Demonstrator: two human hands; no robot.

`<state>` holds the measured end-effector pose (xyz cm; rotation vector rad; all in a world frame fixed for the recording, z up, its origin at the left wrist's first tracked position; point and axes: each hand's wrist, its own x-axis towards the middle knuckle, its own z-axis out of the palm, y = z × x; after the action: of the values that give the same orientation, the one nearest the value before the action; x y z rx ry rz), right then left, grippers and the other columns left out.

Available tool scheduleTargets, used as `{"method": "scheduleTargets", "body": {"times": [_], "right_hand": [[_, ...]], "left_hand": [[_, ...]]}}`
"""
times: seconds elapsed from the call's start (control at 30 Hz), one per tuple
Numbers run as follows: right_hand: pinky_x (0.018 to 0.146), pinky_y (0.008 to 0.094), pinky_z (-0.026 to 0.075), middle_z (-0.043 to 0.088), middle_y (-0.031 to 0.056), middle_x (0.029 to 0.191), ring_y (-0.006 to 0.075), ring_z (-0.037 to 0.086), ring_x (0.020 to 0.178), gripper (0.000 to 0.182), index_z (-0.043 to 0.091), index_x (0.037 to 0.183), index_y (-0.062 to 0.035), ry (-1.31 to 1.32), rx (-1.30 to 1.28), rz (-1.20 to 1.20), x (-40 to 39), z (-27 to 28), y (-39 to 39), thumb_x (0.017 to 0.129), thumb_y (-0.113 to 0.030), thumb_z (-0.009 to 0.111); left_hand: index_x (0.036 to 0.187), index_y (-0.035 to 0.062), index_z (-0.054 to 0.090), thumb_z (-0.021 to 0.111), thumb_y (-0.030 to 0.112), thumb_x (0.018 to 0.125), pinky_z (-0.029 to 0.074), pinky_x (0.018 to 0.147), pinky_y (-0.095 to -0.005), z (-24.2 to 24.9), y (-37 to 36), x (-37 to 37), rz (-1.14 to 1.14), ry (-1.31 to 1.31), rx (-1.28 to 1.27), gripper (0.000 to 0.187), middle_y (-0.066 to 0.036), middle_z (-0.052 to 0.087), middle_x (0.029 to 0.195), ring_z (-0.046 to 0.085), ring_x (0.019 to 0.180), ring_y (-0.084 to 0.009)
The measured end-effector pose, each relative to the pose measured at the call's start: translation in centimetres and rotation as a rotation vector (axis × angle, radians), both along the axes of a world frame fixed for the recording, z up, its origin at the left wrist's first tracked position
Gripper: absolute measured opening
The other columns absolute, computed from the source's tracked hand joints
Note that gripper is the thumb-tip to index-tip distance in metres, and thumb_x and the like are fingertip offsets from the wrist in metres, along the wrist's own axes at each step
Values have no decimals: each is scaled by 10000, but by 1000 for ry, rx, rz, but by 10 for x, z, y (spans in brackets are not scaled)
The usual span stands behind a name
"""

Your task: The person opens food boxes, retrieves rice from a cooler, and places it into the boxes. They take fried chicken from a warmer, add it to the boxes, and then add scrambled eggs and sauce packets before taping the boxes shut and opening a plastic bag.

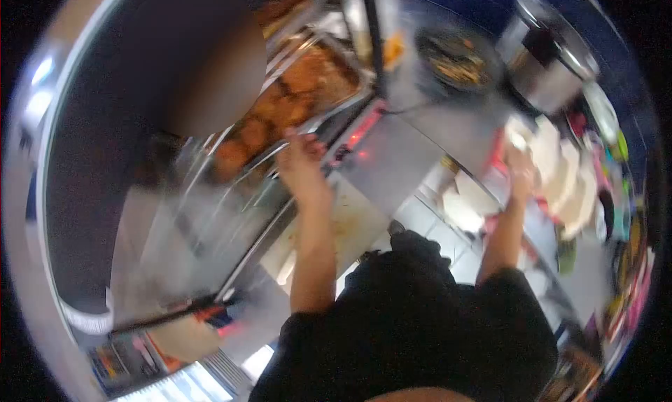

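By browned food (311,71): left hand (302,158) | by white containers (560,171): right hand (519,165)

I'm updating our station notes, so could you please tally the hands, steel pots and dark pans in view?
Hands: 2 (left hand, right hand)
Steel pots: 1 (steel pot)
Dark pans: 1 (dark pan)
Total: 4

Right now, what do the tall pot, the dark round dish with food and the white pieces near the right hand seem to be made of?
Tall pot: metal, probably stainless steel; silvery, with bright reflections.
Dark round dish: perhaps coated metal; dark and rather dull, but blur leaves this open.
White pieces: foam or card, perhaps; pale and opaque, without metallic shine.
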<state>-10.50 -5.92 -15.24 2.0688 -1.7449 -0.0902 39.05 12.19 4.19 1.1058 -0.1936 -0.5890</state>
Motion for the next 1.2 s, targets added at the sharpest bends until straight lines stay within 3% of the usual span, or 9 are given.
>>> {"method": "scheduleTargets", "body": {"times": [0.07, 0.13, 0.27, 0.4, 0.57, 0.77, 0.83, 1.0, 1.2], "right_hand": [[784, 389, 520, 684, 117, 900, 262, 657, 864, 206, 646, 1089, -91, -149, 191, 136, 24, 17, -28, 943, -212, 563], [844, 366, 524, 706, 127, 1037, 269, 671, 958, 292, 646, 1161, -88, -855, -74, 46, 109, 70, 4, 955, -288, 597], [898, 385, 516, 702, 125, 1121, 311, 673, 1034, 383, 643, 1231, -80, -1086, 66, 511, 259, 225, 64, 913, -293, 662], [853, 395, 534, 717, 178, 973, 344, 683, 956, 457, 685, 1071, -30, -722, 175, 743, 361, 304, 75, 907, -451, 621], [829, 442, 533, 695, 248, 979, 354, 686, 945, 712, 566, 1257, 19, -484, 333, 679, 435, 305, 61, 840, -550, 662], [835, 415, 545, 697, 206, 1065, 336, 681, 979, 566, 553, 1242, 26, -870, 349, 557, 405, 285, 73, 887, -396, 681], [784, 371, 567, 684, 125, 1139, 259, 680, 974, 475, 550, 1263, 13, -1846, 488, 891, 384, 251, 58, 926, -298, 674], [750, 328, 568, 655, 108, 1178, 209, 655, 983, 488, 511, 1341, -26, -2467, 369, 389, 225, 255, 83, 923, -209, 682], [827, 382, 539, 704, 126, 1052, 243, 679, 955, 502, 639, 1129, -12, -1588, -604, -166, 15, 204, 66, 795, -354, 793]], "left_hand": [[830, 30, 618, 666, 366, 945, 501, 597, -279, 11, 0, -4, 26, -31, 14, 358, -72, 651, 729, 579, 595, -138], [818, 27, 615, 658, 343, 952, 501, 596, -276, 5, -1, -1, 57, -38, -26, 346, -73, 649, 729, 579, 596, -133], [821, 19, 601, 633, 271, 970, 483, 575, -256, 3, 8, -2, 53, -66, -43, 295, -76, 633, 717, 570, 590, -123], [810, 28, 580, 624, 246, 973, 460, 550, -251, 0, 14, -2, 47, -84, -88, 276, -73, 620, 703, 568, 585, -122], [810, 37, 567, 623, 243, 972, 460, 546, -265, 2, 21, 3, 63, -96, -71, 268, -72, 611, 688, 565, 567, -131], [859, 69, 584, 646, 263, 955, 485, 621, -281, 1, 26, 1, 52, -74, -29, 225, -49, 616, 749, 586, 668, -140], [852, 56, 586, 642, 256, 960, 480, 626, -276, 2, 26, -1, 105, -88, 22, 234, -60, 617, 731, 582, 649, -137], [937, 34, 574, 641, 274, 961, 461, 652, -277, 2, 27, 8, 59, -115, 20, 251, -46, 563, 752, 548, 707, -136], [909, 35, 557, 648, 288, 956, 450, 667, -282, 6, 26, 5, 24, -167, -40, 272, -41, 545, 783, 536, 712, -138]]}}
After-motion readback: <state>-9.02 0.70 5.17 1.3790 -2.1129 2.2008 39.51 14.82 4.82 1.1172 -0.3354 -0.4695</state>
